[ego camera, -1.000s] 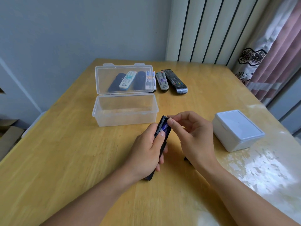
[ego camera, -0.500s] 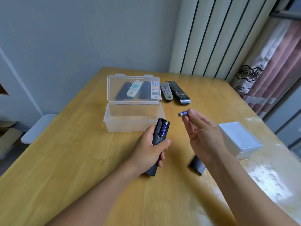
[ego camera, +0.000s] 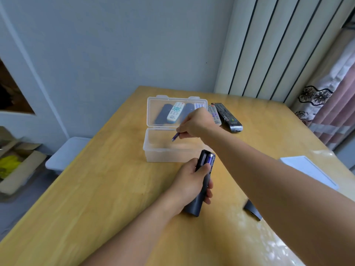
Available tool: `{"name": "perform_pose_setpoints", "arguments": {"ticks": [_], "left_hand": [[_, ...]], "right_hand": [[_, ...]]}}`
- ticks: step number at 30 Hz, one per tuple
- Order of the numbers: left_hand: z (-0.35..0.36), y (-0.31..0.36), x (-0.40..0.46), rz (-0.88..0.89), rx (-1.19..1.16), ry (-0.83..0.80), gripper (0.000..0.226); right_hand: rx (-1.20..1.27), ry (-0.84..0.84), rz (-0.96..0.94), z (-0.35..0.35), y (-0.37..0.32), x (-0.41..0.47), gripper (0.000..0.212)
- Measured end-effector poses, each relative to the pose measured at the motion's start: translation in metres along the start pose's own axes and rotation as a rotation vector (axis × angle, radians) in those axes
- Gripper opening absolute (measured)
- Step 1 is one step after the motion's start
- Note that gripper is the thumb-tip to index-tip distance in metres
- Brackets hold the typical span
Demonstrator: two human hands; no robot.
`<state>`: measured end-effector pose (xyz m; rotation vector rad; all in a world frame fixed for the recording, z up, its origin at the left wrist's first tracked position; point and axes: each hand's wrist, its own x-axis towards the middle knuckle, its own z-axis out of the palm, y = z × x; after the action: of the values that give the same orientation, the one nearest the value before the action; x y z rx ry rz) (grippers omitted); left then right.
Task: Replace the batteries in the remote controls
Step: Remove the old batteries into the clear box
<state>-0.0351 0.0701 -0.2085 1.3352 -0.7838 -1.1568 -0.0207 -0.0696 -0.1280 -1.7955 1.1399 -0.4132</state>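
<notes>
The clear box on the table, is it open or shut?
Open: the clear box's lid stands upright behind it.

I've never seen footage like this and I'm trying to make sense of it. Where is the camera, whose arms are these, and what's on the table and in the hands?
There is no machine here: a person wears a wide-angle camera on the head, looking forward and down, so the arms are that person's own. The left hand grips a dark remote with its back open; one purple battery shows in the compartment. The right hand pinches another battery over an open clear plastic box. On the wooden table lie more remotes beyond the box, a white lidded box at the right, and a dark piece, partly hidden by the arm, probably the remote's cover.
</notes>
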Motion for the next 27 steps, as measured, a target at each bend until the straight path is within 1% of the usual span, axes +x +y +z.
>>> {"name": "perform_pose_setpoints", "arguments": {"ticks": [2, 4, 5, 6, 9, 12, 14, 15, 17, 19, 21, 22, 25, 27], "left_hand": [[0.000, 0.001, 0.000, 0.003, 0.023, 0.020, 0.018], [0.001, 0.004, -0.001, -0.006, 0.040, 0.031, 0.015], [0.003, 0.006, -0.002, -0.014, 0.048, 0.033, 0.014], [0.003, 0.008, -0.003, -0.024, 0.060, 0.039, 0.014], [0.005, 0.012, -0.004, -0.080, 0.078, 0.074, 0.020], [0.003, 0.013, -0.004, -0.066, 0.079, 0.064, 0.019], [0.002, 0.012, -0.005, -0.027, 0.076, 0.042, 0.015], [0.001, 0.011, -0.005, -0.020, 0.064, 0.037, 0.014], [0.000, 0.009, -0.005, -0.024, -0.005, 0.029, 0.014], [0.000, 0.008, -0.005, -0.018, -0.100, 0.015, 0.011], [0.001, 0.008, -0.004, -0.017, -0.168, 0.009, 0.017], [0.003, 0.007, -0.003, -0.023, -0.185, 0.004, 0.022], [0.003, 0.005, -0.003, -0.036, -0.182, -0.021, 0.038], [0.005, 0.002, -0.004, -0.014, -0.126, -0.031, 0.037]], "right_hand": [[0.050, -0.087, 0.109, 0.010, -0.006, 0.005, 0.043], [0.166, -0.163, 0.177, 0.019, -0.008, 0.005, 0.044], [0.191, -0.202, 0.172, 0.025, -0.008, 0.005, 0.041], [0.158, -0.234, 0.138, 0.031, -0.007, 0.004, 0.037], [-0.013, -0.287, -0.044, 0.050, -0.007, -0.005, 0.029], [-0.156, -0.340, -0.208, 0.050, -0.012, -0.018, 0.037], [-0.295, -0.272, -0.411, 0.032, -0.014, -0.030, 0.037], [-0.301, -0.203, -0.512, 0.018, -0.012, -0.038, 0.032], [-0.226, -0.064, -0.626, -0.019, 0.009, -0.058, 0.018], [-0.208, 0.029, -0.618, -0.056, 0.044, -0.080, 0.009], [-0.312, 0.090, -0.557, -0.080, 0.080, -0.098, 0.016], [-0.337, 0.095, -0.520, -0.083, 0.097, -0.105, 0.020], [-0.238, 0.090, -0.509, -0.070, 0.127, -0.118, 0.027], [-0.142, 0.135, -0.524, -0.062, 0.136, -0.121, 0.030]]}}
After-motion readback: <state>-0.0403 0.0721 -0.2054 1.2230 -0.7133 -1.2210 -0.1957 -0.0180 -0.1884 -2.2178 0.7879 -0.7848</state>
